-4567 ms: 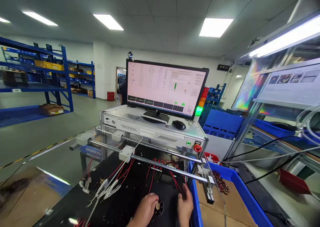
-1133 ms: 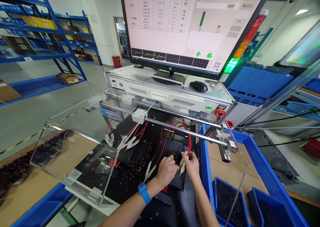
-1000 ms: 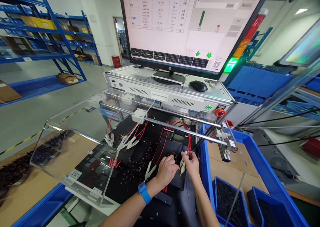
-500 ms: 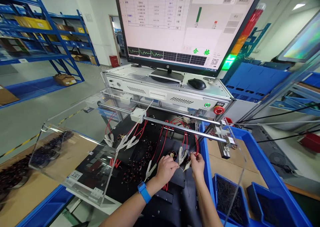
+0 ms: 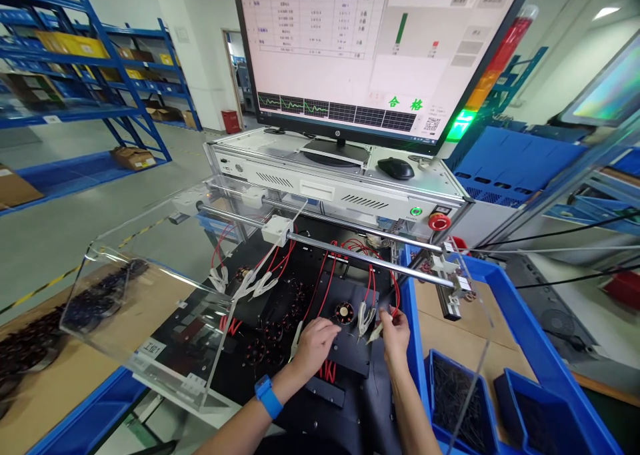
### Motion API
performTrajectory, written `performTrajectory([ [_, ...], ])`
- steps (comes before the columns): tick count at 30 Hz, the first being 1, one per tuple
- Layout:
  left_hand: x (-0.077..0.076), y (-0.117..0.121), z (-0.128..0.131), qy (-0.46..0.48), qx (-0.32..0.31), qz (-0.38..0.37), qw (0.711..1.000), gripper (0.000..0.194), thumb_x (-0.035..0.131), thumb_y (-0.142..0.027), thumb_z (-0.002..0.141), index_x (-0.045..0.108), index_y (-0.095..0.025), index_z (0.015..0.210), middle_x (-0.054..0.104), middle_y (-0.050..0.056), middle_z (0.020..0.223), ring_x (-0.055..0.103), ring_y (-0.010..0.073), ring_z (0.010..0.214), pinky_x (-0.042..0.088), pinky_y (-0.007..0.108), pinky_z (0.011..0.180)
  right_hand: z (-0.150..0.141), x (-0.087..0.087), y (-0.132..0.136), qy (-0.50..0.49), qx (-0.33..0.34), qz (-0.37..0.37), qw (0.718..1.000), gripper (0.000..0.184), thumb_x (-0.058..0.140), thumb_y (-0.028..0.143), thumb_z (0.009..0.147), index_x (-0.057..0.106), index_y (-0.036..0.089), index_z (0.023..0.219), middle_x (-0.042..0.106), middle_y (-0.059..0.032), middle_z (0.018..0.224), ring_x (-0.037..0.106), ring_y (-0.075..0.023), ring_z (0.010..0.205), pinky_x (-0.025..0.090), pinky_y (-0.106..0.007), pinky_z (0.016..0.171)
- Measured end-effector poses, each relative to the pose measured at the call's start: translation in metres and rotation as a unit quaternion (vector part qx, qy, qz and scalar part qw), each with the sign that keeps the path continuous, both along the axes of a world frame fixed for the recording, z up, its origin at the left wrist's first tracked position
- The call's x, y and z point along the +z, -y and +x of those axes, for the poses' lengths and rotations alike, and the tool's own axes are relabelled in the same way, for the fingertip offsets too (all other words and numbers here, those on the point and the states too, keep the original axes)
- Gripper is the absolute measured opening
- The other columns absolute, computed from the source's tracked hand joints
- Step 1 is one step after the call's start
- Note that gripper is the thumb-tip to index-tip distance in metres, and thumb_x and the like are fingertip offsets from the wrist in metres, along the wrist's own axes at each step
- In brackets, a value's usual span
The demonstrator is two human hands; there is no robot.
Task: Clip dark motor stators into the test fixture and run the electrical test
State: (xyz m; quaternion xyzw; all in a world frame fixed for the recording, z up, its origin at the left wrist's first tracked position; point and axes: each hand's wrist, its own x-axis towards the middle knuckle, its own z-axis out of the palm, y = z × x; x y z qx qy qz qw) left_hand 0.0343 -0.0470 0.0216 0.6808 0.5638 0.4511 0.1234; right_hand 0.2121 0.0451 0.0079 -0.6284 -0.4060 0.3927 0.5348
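My right hand (image 5: 395,331) is closed on a white test clip (image 5: 376,333) at the end of red leads. Just left of it, a pair of white clips (image 5: 366,318) hangs over the black plate. A small round motor stator (image 5: 344,312) with copper windings sits on that plate, its thin wire ends toward me. My left hand (image 5: 315,345), with a blue watch (image 5: 269,396) on the wrist, hovers left of and below the stator. Its fingers are loosely bent and appear to hold nothing. Another white clip (image 5: 296,341) is partly hidden behind this hand.
More stators (image 5: 265,348) lie left on the black bench. A clear cover (image 5: 150,295) and metal rails (image 5: 350,251) frame the fixture. Blue bins (image 5: 457,401) stand at right. A monitor (image 5: 345,75) and a red emergency stop button (image 5: 439,222) are ahead.
My left hand has drawn away to the left from the wire ends beside the clips, uncovering the stator. My right hand has stayed about in place with its clip.
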Motion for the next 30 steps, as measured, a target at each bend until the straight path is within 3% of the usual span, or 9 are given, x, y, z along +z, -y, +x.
performTrajectory([
  [4, -0.014, 0.018, -0.024, 0.109, 0.101, -0.039, 0.988, 0.023, 0.041, -0.024, 0.087, 0.060, -0.021, 0.099, 0.058, 0.006, 0.094, 0.057, 0.0159, 0.088, 0.048, 0.030, 0.078, -0.002, 0.004, 0.012, 0.157, -0.034, 0.092, 0.983, 0.063, 0.061, 0.047, 0.069, 0.044, 0.011, 0.119, 0.056, -0.0134, 0.101, 0.054, -0.0254, 0.091, 0.045, -0.040, 0.079],
  [6, -0.018, 0.024, -0.031, 0.100, 0.151, -0.068, 0.981, 0.027, 0.041, -0.029, 0.087, 0.056, -0.020, 0.108, 0.056, 0.008, 0.104, 0.055, 0.0187, 0.098, 0.047, 0.034, 0.085, -0.009, 0.016, 0.021, 0.256, -0.010, 0.195, 0.947, 0.053, 0.057, 0.041, 0.075, 0.047, 0.013, 0.119, 0.053, -0.0155, 0.112, 0.049, -0.0281, 0.104, 0.040, -0.045, 0.088],
  [9, -0.019, 0.027, -0.035, 0.005, 0.179, -0.152, 0.972, 0.039, 0.051, -0.031, 0.080, 0.050, -0.016, 0.116, 0.051, 0.012, 0.116, 0.048, 0.0253, 0.111, 0.040, 0.042, 0.096, -0.026, 0.039, 0.034, 0.352, 0.179, 0.326, 0.859, 0.022, 0.049, 0.023, 0.083, 0.060, 0.022, 0.102, 0.059, -0.0078, 0.105, 0.048, -0.0230, 0.107, 0.039, -0.043, 0.092],
  [11, -0.018, 0.027, -0.034, -0.051, 0.171, -0.227, 0.957, 0.044, 0.054, -0.026, 0.076, 0.049, -0.013, 0.117, 0.051, 0.014, 0.118, 0.047, 0.0280, 0.113, 0.039, 0.043, 0.097, -0.038, 0.049, 0.038, 0.398, 0.297, 0.351, 0.794, 0.022, 0.047, 0.016, 0.084, 0.064, 0.025, 0.093, 0.060, -0.0047, 0.106, 0.047, -0.0216, 0.110, 0.037, -0.043, 0.095],
  [15, -0.014, 0.025, -0.036, -0.062, 0.161, -0.290, 0.942, 0.042, 0.049, -0.015, 0.075, 0.049, -0.014, 0.116, 0.053, 0.015, 0.117, 0.052, 0.0269, 0.108, 0.042, 0.039, 0.092, -0.056, 0.054, 0.038, 0.459, 0.374, 0.343, 0.729, 0.018, 0.053, 0.014, 0.080, 0.067, 0.025, 0.083, 0.047, -0.0027, 0.130, 0.031, -0.0265, 0.126, 0.025, -0.052, 0.103],
  [19, -0.003, 0.013, -0.045, 0.145, 0.127, -0.228, 0.954, 0.043, 0.054, -0.017, 0.071, 0.046, -0.020, 0.113, 0.058, 0.009, 0.104, 0.060, 0.0217, 0.090, 0.046, 0.038, 0.082, -0.058, 0.052, 0.035, 0.453, 0.408, 0.329, 0.721, 0.016, 0.056, 0.017, 0.079, 0.068, 0.027, 0.077, 0.046, 0.0002, 0.131, 0.029, -0.0260, 0.128, 0.024, -0.054, 0.104],
  [24, 0.016, -0.011, -0.042, 0.516, 0.107, -0.164, 0.834, 0.045, 0.067, -0.034, 0.065, 0.039, -0.021, 0.098, 0.055, -0.001, 0.084, 0.062, 0.0158, 0.066, 0.050, 0.032, 0.064, -0.058, 0.050, 0.036, 0.438, 0.416, 0.319, 0.730, 0.015, 0.061, 0.019, 0.077, 0.069, 0.030, 0.082, 0.052, 0.0003, 0.125, 0.035, -0.0270, 0.125, 0.026, -0.056, 0.101],
  [27, 0.022, -0.022, -0.033, 0.600, 0.113, -0.138, 0.780, 0.050, 0.072, -0.034, 0.062, 0.038, -0.021, 0.095, 0.055, -0.003, 0.079, 0.063, 0.0152, 0.064, 0.051, 0.032, 0.065, -0.061, 0.047, 0.037, 0.436, 0.412, 0.312, 0.737, 0.016, 0.060, 0.018, 0.077, 0.069, 0.030, 0.081, 0.053, 0.0008, 0.124, 0.036, -0.0269, 0.124, 0.026, -0.055, 0.101],
  [30, 0.023, -0.027, -0.025, 0.626, 0.118, -0.122, 0.761, 0.053, 0.075, -0.033, 0.060, 0.037, -0.021, 0.095, 0.055, -0.005, 0.075, 0.063, 0.0144, 0.062, 0.052, 0.031, 0.065, -0.063, 0.046, 0.039, 0.436, 0.406, 0.309, 0.741, 0.016, 0.058, 0.018, 0.079, 0.069, 0.029, 0.078, 0.054, 0.0018, 0.124, 0.036, -0.0261, 0.124, 0.026, -0.054, 0.102],
])
